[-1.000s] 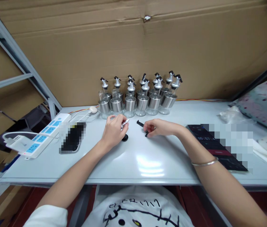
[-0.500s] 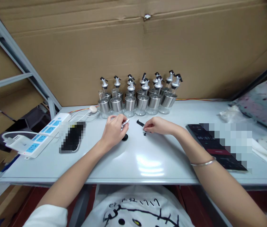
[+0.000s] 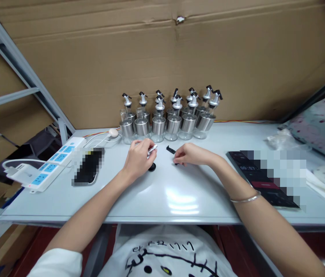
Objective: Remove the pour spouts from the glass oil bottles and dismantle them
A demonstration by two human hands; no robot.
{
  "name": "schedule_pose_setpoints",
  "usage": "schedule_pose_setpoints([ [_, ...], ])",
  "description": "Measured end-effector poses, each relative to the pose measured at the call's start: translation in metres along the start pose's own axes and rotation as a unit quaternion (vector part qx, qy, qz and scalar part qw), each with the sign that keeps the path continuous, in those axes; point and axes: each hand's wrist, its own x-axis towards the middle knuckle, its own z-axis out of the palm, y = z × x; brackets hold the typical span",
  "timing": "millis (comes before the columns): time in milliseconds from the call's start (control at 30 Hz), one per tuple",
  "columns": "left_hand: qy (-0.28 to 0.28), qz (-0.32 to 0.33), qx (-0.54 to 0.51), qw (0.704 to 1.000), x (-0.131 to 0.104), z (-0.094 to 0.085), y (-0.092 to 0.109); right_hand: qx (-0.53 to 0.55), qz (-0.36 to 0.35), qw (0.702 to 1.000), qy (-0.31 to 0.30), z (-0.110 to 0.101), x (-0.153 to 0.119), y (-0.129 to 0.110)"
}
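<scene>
Head view: clamps a small silver-white piece (image 3: pixel 152 149) in the left hand (image 3: pixel 140 158), just beyond the round black stopper (image 3: pixel 152 167); looks light, stiff, slippery, best pinched mid-length. Right of the stopper, holds right hand (image 3: pixel 191 154) fingertips near a slim black lever (image 3: pixel 170 149), cannot tell if gripping. Shows glossy grey worktop (image 3: pixel 156 200), brown cardboard (image 3: pixel 107 69) behind.

Brought the fingers of the right hand (image 3: pixel 190 154) closer together than at first, and lowered the fingertips again to the small black part (image 3: pixel 175 164), now mostly covered after showing more plainly below them.
</scene>
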Motion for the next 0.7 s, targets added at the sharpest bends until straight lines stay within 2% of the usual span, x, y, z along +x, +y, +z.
schedule_pose_setpoints([
  [167,0.02,0.007,0.004,1.0,0.001,-0.004,0.0,-0.003,-0.003,1.0,0.003,-0.002,-0.001,0.0],
  [200,0.032,0.011,-0.01,0.999,0.001,-0.005,0.0,-0.011,-0.005,0.999,0.03,-0.002,-0.002,-0.002],
  [300,0.087,0.011,-0.119,0.989,0.001,-0.006,0.005,-0.029,-0.028,0.983,0.178,-0.003,-0.004,-0.007],
  [333,0.109,0.001,-0.175,0.978,0.001,-0.006,0.008,-0.01,-0.044,0.976,0.215,-0.003,-0.004,-0.01],
  [367,0.127,-0.015,-0.233,0.964,0.001,-0.005,0.01,0.03,-0.064,0.971,0.227,-0.001,-0.004,-0.013],
  [467,0.148,-0.065,-0.364,0.917,0.001,-0.002,0.015,0.203,-0.133,0.955,0.168,0.01,-0.002,-0.023],
  [600,0.138,-0.1,-0.388,0.906,0.002,0.0,0.016,0.31,-0.203,0.917,0.146,0.029,0.001,-0.036],
  [700,0.109,-0.118,-0.422,0.892,0.003,0.0,0.015,0.388,-0.2,0.892,0.116,0.034,0.002,-0.04],
])
